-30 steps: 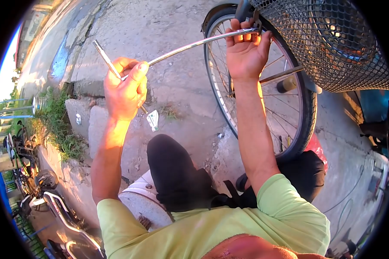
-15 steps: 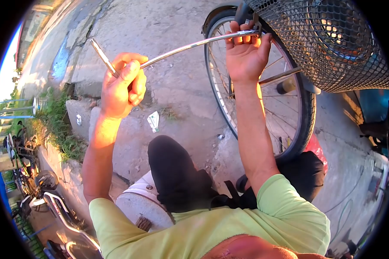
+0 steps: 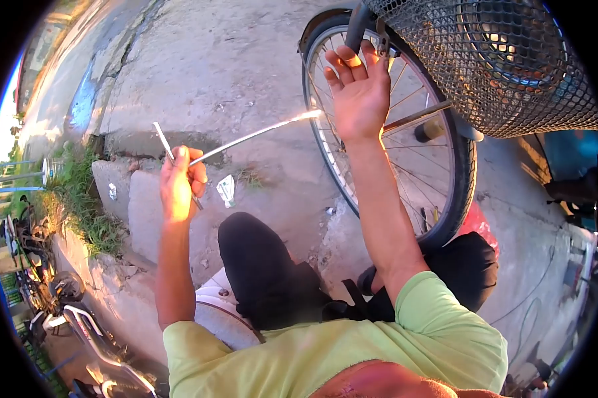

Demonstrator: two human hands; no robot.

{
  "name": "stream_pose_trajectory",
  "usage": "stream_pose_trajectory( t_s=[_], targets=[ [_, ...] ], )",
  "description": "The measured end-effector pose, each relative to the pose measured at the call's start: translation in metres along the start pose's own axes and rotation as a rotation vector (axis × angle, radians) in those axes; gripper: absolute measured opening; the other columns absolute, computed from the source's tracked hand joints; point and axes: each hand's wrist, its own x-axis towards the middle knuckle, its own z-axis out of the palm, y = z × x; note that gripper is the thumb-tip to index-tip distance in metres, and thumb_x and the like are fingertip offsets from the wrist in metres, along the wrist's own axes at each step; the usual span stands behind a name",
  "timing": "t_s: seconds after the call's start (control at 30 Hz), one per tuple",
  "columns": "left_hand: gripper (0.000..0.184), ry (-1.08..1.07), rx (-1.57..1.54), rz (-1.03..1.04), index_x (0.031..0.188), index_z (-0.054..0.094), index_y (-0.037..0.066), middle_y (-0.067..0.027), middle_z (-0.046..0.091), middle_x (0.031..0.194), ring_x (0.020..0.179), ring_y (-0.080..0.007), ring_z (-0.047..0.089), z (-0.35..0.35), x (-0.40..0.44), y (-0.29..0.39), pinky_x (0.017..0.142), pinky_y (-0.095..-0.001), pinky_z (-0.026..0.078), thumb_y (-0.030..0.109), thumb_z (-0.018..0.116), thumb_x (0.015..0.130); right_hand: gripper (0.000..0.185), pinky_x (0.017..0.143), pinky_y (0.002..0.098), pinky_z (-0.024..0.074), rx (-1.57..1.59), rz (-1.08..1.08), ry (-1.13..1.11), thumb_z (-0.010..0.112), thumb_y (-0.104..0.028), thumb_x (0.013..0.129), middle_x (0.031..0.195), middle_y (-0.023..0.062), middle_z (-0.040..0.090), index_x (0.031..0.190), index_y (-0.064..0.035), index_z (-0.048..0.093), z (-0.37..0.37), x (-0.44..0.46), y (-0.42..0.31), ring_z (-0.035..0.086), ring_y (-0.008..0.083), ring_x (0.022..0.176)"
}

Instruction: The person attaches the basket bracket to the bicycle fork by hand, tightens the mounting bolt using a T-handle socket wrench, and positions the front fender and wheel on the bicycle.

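Note:
My left hand [image 3: 181, 182] is closed round a shiny metal rod [image 3: 259, 134] and a shorter metal piece [image 3: 162, 140] that crosses it. The rod slants up to the right, and its bright far end stops short of my right hand. My right hand [image 3: 360, 93] is raised palm up beside the bicycle wheel [image 3: 468, 166], fingers spread and curled a little. Its thumb side is next to a small metal part [image 3: 382, 41] near the top of the wheel; whether they touch I cannot tell.
A wire mesh basket [image 3: 484, 73] overhangs the wheel at upper right. A white round container [image 3: 223, 318] stands by my knee. White litter [image 3: 226, 191] lies on the concrete. Grass [image 3: 90, 219] and parked bikes [image 3: 67, 292] are at left, a red bag [image 3: 477, 229] behind the wheel.
The rod's far end has come away from the metal part by the wheel and from my right hand, which has opened. My left hand has moved down with the rod.

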Motion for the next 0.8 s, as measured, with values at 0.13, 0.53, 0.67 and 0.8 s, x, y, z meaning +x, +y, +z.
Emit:
stream_pose_trajectory(
  t_s=[0.13,0.53,0.67,0.8],
  targets=[
    [0.034,0.026,0.296,-0.159,0.094,0.059,0.004,-0.0037,0.054,0.059,0.041,-0.0080,0.039,-0.002,0.013,-0.061,0.039,-0.0244,0.029,0.036,0.052,0.102,0.038,0.090,0.0377,0.0450,-0.193,0.030,0.103,0.050,-0.037,0.101,0.112,0.0074,0.065,0.129,-0.0117,0.049,-0.010,-0.015,0.007,0.062,0.0225,0.105],
    [0.042,-0.392,0.494,-0.573,0.091,0.061,0.003,-0.0074,0.058,0.060,0.044,-0.0146,0.049,-0.041,0.058,-0.275,0.040,-0.0321,0.037,0.042,0.051,0.100,0.037,0.086,0.0365,0.0511,-1.285,0.587,-0.620,0.059,-0.023,0.095,0.105,0.0126,0.067,0.123,-0.0005,0.057,0.019,-0.111,-0.059,0.066,0.0222,0.097],
    [0.045,-0.300,0.930,-0.411,0.097,0.061,-0.001,-0.0187,0.065,0.079,0.068,-0.0304,0.063,-0.058,0.064,-0.335,0.060,-0.0429,0.050,0.043,0.056,0.095,0.031,0.082,0.0398,0.0523,-1.644,0.637,-1.114,0.061,-0.025,0.091,0.102,0.0140,0.067,0.114,-0.0048,0.061,0.021,-0.126,-0.127,0.066,0.0303,0.095],
    [0.044,-0.316,1.274,-0.197,0.101,0.063,-0.002,-0.0280,0.063,0.114,0.110,-0.0442,0.059,-0.044,0.064,-0.288,0.091,-0.0494,0.047,0.041,0.062,0.091,0.018,0.069,0.0370,0.0529,-1.806,0.544,-0.897,0.064,-0.019,0.089,0.086,0.0113,0.067,0.096,-0.0030,0.065,0.034,-0.127,-0.209,0.067,0.0260,0.080]
  ],
)
